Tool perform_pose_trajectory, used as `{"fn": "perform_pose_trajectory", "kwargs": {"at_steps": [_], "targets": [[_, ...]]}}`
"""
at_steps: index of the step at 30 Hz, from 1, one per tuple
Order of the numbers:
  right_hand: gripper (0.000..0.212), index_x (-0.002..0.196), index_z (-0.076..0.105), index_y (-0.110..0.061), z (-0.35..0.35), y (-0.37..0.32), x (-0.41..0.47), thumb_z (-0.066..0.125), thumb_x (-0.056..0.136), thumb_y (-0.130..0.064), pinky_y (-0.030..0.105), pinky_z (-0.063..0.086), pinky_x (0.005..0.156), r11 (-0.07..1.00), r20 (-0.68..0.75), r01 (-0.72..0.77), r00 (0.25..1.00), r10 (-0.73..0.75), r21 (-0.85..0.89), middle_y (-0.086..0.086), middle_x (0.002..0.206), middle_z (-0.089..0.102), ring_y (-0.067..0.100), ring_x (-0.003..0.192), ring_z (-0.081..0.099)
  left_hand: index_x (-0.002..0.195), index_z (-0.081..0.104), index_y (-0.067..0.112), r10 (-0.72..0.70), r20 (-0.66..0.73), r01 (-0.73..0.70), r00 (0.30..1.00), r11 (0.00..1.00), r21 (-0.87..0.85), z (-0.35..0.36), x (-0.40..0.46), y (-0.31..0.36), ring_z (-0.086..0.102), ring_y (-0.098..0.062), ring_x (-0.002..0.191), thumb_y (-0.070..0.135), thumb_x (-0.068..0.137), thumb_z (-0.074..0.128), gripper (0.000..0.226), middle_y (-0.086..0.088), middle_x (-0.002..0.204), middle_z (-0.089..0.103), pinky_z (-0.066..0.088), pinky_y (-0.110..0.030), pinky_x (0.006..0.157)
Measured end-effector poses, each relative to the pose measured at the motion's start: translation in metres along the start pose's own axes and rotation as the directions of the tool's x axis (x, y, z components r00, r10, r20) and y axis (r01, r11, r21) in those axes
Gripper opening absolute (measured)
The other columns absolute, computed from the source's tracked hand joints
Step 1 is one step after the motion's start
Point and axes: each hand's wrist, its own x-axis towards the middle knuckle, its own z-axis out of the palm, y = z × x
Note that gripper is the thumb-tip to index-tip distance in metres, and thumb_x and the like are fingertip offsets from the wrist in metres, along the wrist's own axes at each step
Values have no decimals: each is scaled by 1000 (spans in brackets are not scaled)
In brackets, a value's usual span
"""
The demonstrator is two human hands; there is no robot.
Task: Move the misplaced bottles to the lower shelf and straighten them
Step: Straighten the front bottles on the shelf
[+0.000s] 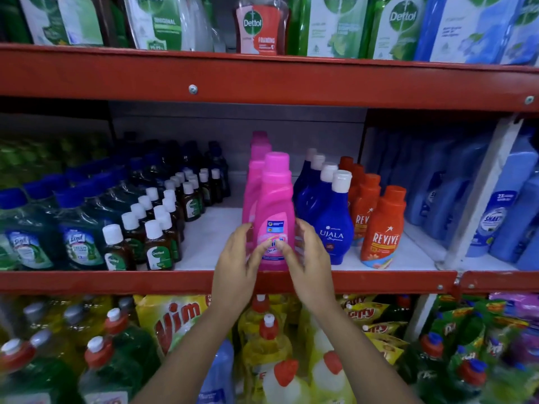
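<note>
A pink bottle (275, 205) with a pink cap stands upright at the front edge of the middle shelf (204, 237), heading a row of more pink bottles (258, 153) behind it. My left hand (237, 258) and my right hand (309, 252) are on either side of its lower body. Fingers of both hands touch the label, loosely spread and a little blurred. I cannot tell whether either hand grips the bottle firmly.
Right of the pink row stand blue Ujala bottles (332, 223) and orange Revive bottles (382, 228). To the left are small brown Dettol bottles (157, 246) and green Lizol bottles (81, 240). Red shelf rails (116, 281) run across. Dish-liquid bottles and Vim packs (175, 319) fill the shelf below.
</note>
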Motion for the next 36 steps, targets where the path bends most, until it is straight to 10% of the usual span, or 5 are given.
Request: {"fn": "perform_pose_trajectory", "kwargs": {"at_steps": [4, 11, 18, 27, 36], "targets": [[49, 136, 45, -19, 1, 3, 4, 60, 93, -38, 14, 51, 88, 1000, 7, -6, 1000, 6, -21, 0, 126, 62, 7, 114, 60, 126, 54, 14, -19, -1, 19, 1000, 999, -29, -1, 4, -2, 60, -7, 107, 42, 92, 57, 44, 2, 118, 64, 54, -37, 89], [42, 132, 45, -20, 21, -10, 7, 57, 95, -35, 26, 55, 89, 999, 17, 33, 999, -33, -31, -1, 124, 61, 6, 110, 60, 124, 56, 15, -29, -34, 27, 999, 998, -58, -14, 4, -14, 62, -7, 104, 30, 95, 61, 34, 2, 116, 65, 56, -35, 86], [43, 133, 47, -14, 21, -10, 7, 60, 94, -29, -3, 41, 76, 1000, 41, 8, 999, -8, 3, -1, 125, 61, -23, 99, 52, 123, 56, 14, -5, -46, 4, 999, 1000, -22, -17, 4, -13, 62, -6, 102, 29, 95, 61, 32, 2, 114, 65, 55, -29, 82], [51, 139, 44, -16, 20, -5, 8, 59, 94, -34, 0, 45, 79, 999, 81, -20, 997, 16, 49, 2, 132, 59, -5, 106, 57, 120, 55, 15, -20, -37, 19, 999, 1000, -4, -18, 4, -10, 56, 7, 100, 29, 95, 62, 30, 6, 113, 63, 43, -2, 78], [57, 148, 35, -24, 11, -1, 0, 55, 96, -38, 38, 49, 105, 995, 188, -4, 982, -15, 100, 0, 145, 50, 10, 133, 48, 120, 55, 12, -24, -38, 24, 999, 1000, 3, -16, 4, -8, 59, 0, 103, 28, 95, 62, 30, 2, 113, 64, 42, -2, 79]]}}
